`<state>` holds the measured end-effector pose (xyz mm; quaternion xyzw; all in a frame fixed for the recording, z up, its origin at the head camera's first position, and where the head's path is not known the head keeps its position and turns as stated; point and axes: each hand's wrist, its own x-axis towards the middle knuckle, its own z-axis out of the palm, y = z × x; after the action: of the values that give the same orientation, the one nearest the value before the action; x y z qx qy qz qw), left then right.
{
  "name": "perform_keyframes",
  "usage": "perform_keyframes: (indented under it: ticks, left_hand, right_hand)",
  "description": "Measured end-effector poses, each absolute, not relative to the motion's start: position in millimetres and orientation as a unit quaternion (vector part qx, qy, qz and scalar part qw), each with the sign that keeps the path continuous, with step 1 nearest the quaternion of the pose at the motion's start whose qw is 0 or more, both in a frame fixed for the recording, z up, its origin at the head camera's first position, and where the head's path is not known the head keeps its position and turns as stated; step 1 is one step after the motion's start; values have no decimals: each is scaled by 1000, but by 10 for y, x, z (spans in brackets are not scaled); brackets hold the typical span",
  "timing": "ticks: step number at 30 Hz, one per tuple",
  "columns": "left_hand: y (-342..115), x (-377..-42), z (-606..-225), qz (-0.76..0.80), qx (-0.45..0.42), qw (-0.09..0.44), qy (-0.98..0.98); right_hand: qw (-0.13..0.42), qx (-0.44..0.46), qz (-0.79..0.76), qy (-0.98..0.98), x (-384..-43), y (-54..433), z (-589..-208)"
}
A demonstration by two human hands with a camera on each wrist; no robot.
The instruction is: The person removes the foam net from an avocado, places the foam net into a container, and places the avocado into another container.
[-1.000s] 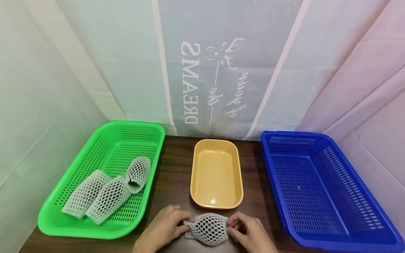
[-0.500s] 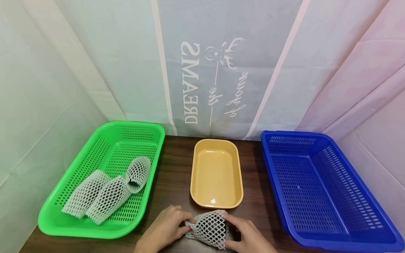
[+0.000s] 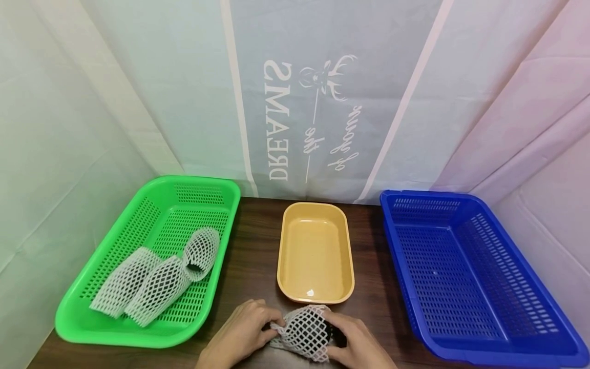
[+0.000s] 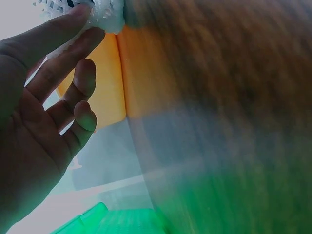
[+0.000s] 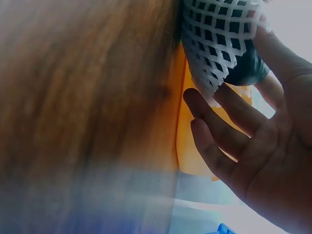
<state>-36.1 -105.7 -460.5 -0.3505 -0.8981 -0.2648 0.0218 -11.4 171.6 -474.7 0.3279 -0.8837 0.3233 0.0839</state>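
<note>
A white foam fruit net (image 3: 305,330) lies at the table's front, around a dark rounded object. My left hand (image 3: 246,328) pinches the bunched left end of the net between thumb and fingers. At the other end my right hand (image 3: 357,338) holds the widened opening, thumb near the lower edge and fingers at the upper one. In the right wrist view the smooth dark green end of the object (image 5: 247,68) sticks out of the net toward my palm. Its other end is hidden under the mesh.
A green basket (image 3: 138,338) at left holds three netted pieces, the right one (image 3: 201,253) showing a dark opening. A yellow tray (image 3: 315,251) stands just beyond my hands. At right is a blue basket (image 3: 442,287). A printed curtain (image 3: 313,128) hangs behind.
My right hand has gone from pinching the net's right end to spreading it wide, and the dark end of the object now shows there. The left hand keeps its pinch, almost unmoved.
</note>
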Motion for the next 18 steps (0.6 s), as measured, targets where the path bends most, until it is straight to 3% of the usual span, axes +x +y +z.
perform_keyframes:
  ticks: [13,18]
  left_hand:
    - [-1082,-360,-4621,-277,-370,43,-886]
    - [-1085,-354,-4594,-288,-370,40,-883]
  right_hand:
    - [70,300,281,-909,-99,1803,-4686]
    - [96,315,292,-898,-97,1849,-4660]
